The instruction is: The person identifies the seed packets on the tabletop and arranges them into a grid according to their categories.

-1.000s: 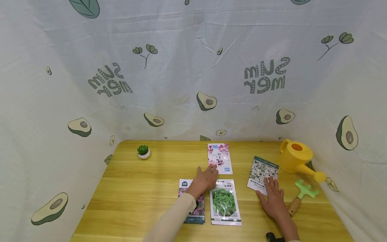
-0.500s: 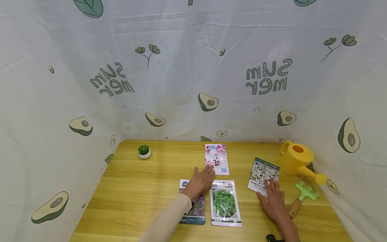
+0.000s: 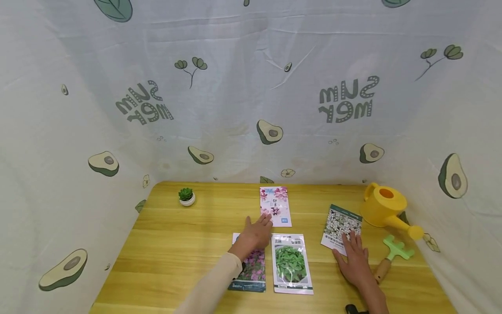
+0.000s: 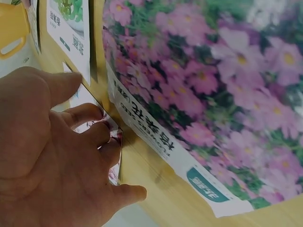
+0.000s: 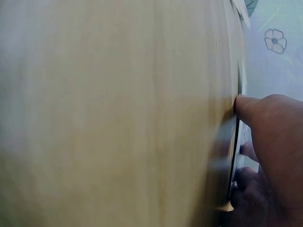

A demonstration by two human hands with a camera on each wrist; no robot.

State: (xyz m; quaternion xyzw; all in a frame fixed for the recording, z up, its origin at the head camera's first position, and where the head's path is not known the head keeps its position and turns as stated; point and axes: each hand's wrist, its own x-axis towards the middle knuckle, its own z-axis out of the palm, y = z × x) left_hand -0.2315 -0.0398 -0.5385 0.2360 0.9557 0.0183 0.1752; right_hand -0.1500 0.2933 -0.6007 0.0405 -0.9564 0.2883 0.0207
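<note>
My left hand (image 3: 256, 234) rests its fingertips on the near end of a white seed packet with pink blossoms (image 3: 276, 200). In the left wrist view, that hand's fingers lie over the packet with the thumb held apart. Below its wrist lies a purple-flower seed packet (image 3: 254, 275), partly covered by hand and sleeve. Just right of that is a green-leaf seed packet (image 3: 291, 264), flat on the table. My right hand (image 3: 354, 264), fingers spread, rests on the near part of a white-flower seed packet (image 3: 340, 221), which lies at a slant.
A yellow watering can (image 3: 382, 207) stands at the back right, its spout toward the front right. Near the right hand lies a small green rake (image 3: 397, 248) with a wooden handle. A potted succulent (image 3: 186, 197) sits at the back left. Printed cloth surrounds the wooden table (image 3: 172, 253).
The pink-blossom packet has slid left under my left hand's fingertips, and that hand and forearm have moved left with it. My right hand stays on the white-flower packet.
</note>
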